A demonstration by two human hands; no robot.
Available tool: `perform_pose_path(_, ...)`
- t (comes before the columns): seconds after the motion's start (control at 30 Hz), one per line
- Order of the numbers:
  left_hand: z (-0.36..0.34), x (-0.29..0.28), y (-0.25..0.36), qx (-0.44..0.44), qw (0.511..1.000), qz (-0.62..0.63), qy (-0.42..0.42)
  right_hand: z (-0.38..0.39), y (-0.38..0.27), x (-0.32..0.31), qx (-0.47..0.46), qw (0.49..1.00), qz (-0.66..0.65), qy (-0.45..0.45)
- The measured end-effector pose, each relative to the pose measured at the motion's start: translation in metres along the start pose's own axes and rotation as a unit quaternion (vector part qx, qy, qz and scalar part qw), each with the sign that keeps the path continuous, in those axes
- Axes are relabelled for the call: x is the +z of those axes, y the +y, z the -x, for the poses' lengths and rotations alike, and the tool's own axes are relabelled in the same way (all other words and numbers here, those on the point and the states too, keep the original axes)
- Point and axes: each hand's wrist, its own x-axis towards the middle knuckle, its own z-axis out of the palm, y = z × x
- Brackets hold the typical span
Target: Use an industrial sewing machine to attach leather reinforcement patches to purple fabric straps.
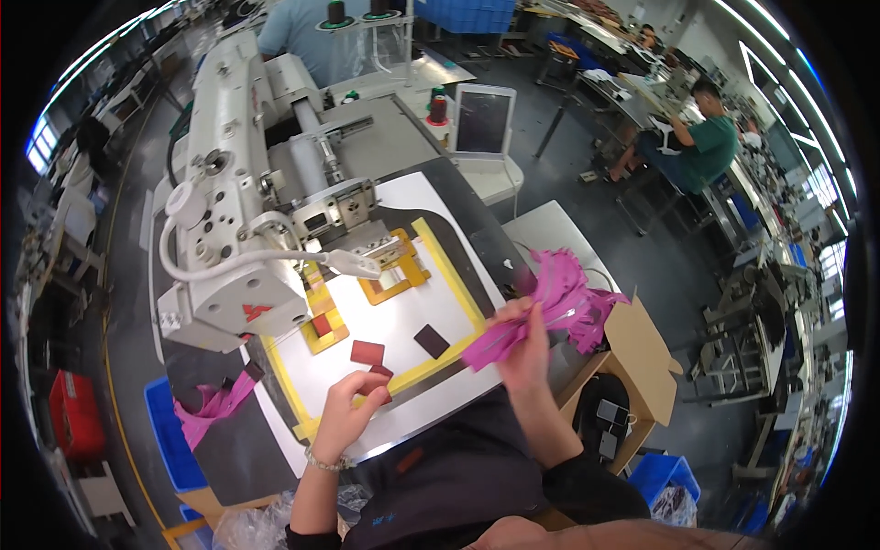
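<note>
My left hand [352, 411] is closed, pinching a small reddish-brown patch [381, 371] at the near edge of the white work plate [367, 323]. Just beyond its fingers a flat red-brown rectangle [368, 352] lies on the plate, and a dark brown one [431, 341] lies farther right. My right hand [524, 353] grips a bunch of magenta fabric strips [561, 302] raised over the plate's right edge. Ahead stands a large sewing machine [229, 197], its yellow-edged clamp frame [396, 282] resting on the plate. Another red-brown piece [321, 324] sits in a yellow template at left.
More magenta strips [215, 408] hang at the table's left, above a blue bin [172, 431]. An open cardboard box [632, 367] holding dark items stands at right. Behind are thread cones [438, 108] and a small screen [483, 122]. A person in green [710, 142] sits farther off.
</note>
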Motion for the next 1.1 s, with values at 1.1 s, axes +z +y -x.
perform_pose_path(1.1,0.025,-0.047,-0.024,0.035,0.947,-0.317,0.045,0.020,0.062,-0.011,-0.170,0.606,0.701,-0.336)
